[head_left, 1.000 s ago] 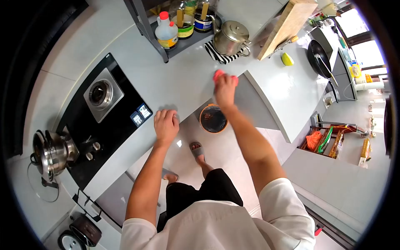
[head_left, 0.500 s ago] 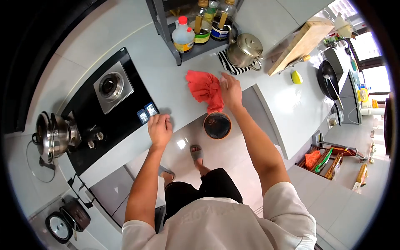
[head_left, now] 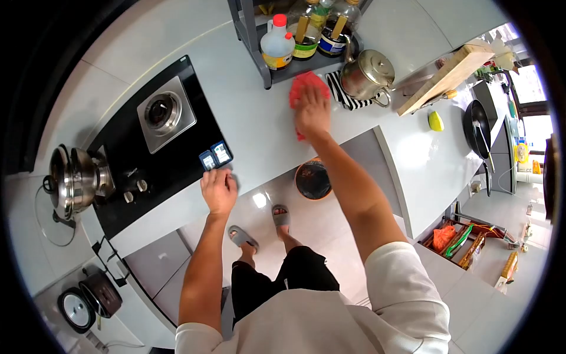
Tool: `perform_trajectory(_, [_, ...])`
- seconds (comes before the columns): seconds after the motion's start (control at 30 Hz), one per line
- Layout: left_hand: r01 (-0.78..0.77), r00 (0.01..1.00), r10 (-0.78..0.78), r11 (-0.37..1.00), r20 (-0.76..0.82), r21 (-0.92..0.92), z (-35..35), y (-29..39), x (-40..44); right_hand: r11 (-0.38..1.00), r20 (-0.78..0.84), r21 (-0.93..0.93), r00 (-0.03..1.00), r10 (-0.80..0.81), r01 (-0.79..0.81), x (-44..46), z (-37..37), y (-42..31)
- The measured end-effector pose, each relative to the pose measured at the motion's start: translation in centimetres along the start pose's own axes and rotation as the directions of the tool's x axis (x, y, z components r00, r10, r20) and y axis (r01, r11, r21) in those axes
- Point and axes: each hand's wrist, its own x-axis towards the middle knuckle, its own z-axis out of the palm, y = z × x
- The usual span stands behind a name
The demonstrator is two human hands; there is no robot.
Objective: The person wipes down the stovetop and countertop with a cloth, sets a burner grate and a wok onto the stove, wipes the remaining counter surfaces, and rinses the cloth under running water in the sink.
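Observation:
My right hand (head_left: 312, 115) lies over a crumpled red cloth (head_left: 309, 81) and presses it to the grey-white counter. Cloth shows beyond the fingertips and below the palm. Close by on its right, a silver kettle (head_left: 368, 74) sits on a black-and-white striped cloth (head_left: 348, 97). My left hand (head_left: 219, 190) rests at the counter's front edge, fingers loosely bent and slightly apart, with nothing visible in it. Just ahead of it are two small dark, labelled squares (head_left: 215, 155) at the corner of the black gas hob (head_left: 186, 100).
Bottles (head_left: 277, 44) stand on a grey rack (head_left: 266, 69) at the back. A steel pot (head_left: 79, 183) is on the hob's left. To the right are a wooden board (head_left: 445, 76), a yellow-green fruit piece (head_left: 435, 121) and a black pan (head_left: 475, 121). A bin (head_left: 313, 179) stands below the counter edge.
My right hand has moved from beside the red cloth onto it, and the cloth now lies farther back, near the rack. My left hand stays near the counter edge. The view has shifted slightly.

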Motion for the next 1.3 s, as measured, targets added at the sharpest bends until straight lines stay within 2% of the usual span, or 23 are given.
perform_trajectory(0.03, [0.002,1.0,-0.002,1.0,0.004,0.001,0.0,-0.1,-0.3,1.0,0.005,-0.005,1.0,-0.006,0.006,-0.9,0.8,-1.5])
perform_trajectory(0.1, [0.001,1.0,-0.001,1.0,0.0,-0.004,0.0,-0.1,-0.2,0.958,0.08,-0.076,0.96,-0.27,0.276,-4.4,1.4,-4.3])
perform_trajectory(0.17, [-0.025,1.0,0.026,0.999,0.006,-0.019,0.3,0.1,0.2,0.932,0.179,0.051,0.914,-0.363,0.36,-9.7,-1.0,-6.0])
perform_trajectory(0.27, [-0.04,0.999,0.039,0.998,-0.02,-0.042,0.5,-0.4,0.8,0.96,0.217,0.028,0.935,-0.279,0.28,-13.8,-4.2,-2.6])
perform_trajectory(0.33, [-0.045,0.999,0.044,0.997,-0.015,-0.07,0.7,-1.4,0.4,0.979,-0.016,0.0,0.979,-0.202,0.202,-11.3,-1.7,3.0])
perform_trajectory(0.37, [-0.063,0.998,0.063,0.993,-0.009,-0.097,0.8,-2.2,0.2,0.991,-0.006,-0.127,0.999,-0.041,0.04,-8.3,-3.3,1.9])
perform_trajectory(0.4, [-0.076,0.997,0.075,0.991,-0.012,-0.109,0.7,-2.2,0.4,0.995,0.057,-0.1,0.998,0.026,-0.02,-5.5,-4.4,0.9])
perform_trajectory(0.43, [-0.064,0.998,0.064,0.993,-0.009,-0.102,0.8,-2.3,0.4,0.988,0.024,-0.145,0.998,0.049,-0.045,-3.9,-2.9,-0.1])
perform_trajectory(0.53, [-0.051,0.998,0.046,0.985,-0.033,-0.166,0.5,-2.1,0.1,0.959,0.068,-0.168,0.974,-0.218,0.226,-5.0,0.6,-4.5])
perform_trajectory(0.57, [-0.039,0.998,0.032,0.987,-0.045,-0.156,0.1,-2.1,0.0,0.956,0.067,-0.162,0.969,-0.238,0.246,-7.3,0.0,-6.1])
perform_trajectory(0.63, [-0.039,0.999,0.033,0.976,-0.031,-0.213,-0.4,-3.0,-0.4,0.914,0.144,0.017,0.904,-0.403,0.404,-12.4,-1.3,-8.1])
perform_trajectory(0.7, [-0.021,0.999,0.013,0.983,-0.044,-0.185,-2.2,-3.7,-1.0,0.92,0.182,0.037,0.903,-0.39,0.39,-12.4,-2.7,-8.6])
perform_trajectory(0.77, [0.075,0.997,-0.079,0.988,-0.027,-0.136,-3.6,-4.9,-1.8,0.926,0.223,0.057,0.899,-0.376,0.373,-10.8,-2.5,-10.0])
perform_trajectory(0.83, [0.104,0.993,-0.111,0.985,-0.05,-0.138,-3.7,-5.9,-2.6,0.949,0.142,0.066,0.939,-0.313,0.307,-5.3,0.3,-12.4])
perform_trajectory(0.9, [0.122,0.989,-0.132,0.983,-0.066,-0.138,-3.3,-6.8,-3.0,0.885,0.128,0.052,0.876,-0.465,0.462,-0.3,2.1,-15.2])
perform_trajectory(0.93, [0.105,0.991,-0.114,0.987,-0.074,-0.121,-3.1,-6.6,-2.9,0.888,0.131,0.058,0.878,-0.46,0.456,1.0,3.0,-16.5])
perform_trajectory(1.0, [0.092,0.991,-0.102,0.989,-0.084,-0.116,-2.9,-6.5,-3.1,0.799,0.066,0.09,0.797,-0.601,0.595,1.5,4.7,-17.6])
perform_trajectory(1.1, [0.097,0.992,-0.106,0.988,-0.073,-0.117,-3.3,-6.3,-3.0,0.775,0.097,0.069,0.769,-0.632,0.629,-3.1,3.5,-15.5])
perform_trajectory(1.2, [0.069,0.994,-0.078,0.991,-0.076,-0.113,-3.1,-6.7,-3.1,0.65,0.103,0.256,0.648,-0.754,0.716,-9.7,-0.8,-10.6])
perform_trajectory(1.23, [0.069,0.994,-0.077,0.993,-0.076,-0.099,-3.2,-6.7,-3.1,0.649,0.1,0.246,0.647,-0.755,0.72,-11.2,-1.2,-8.8])
perform_trajectory(1.3, [0.046,0.997,-0.052,0.991,-0.052,-0.124,-3.8,-6.2,-2.4,0.523,0.015,0.349,0.554,-0.833,0.777,-12.4,-1.9,-7.0])
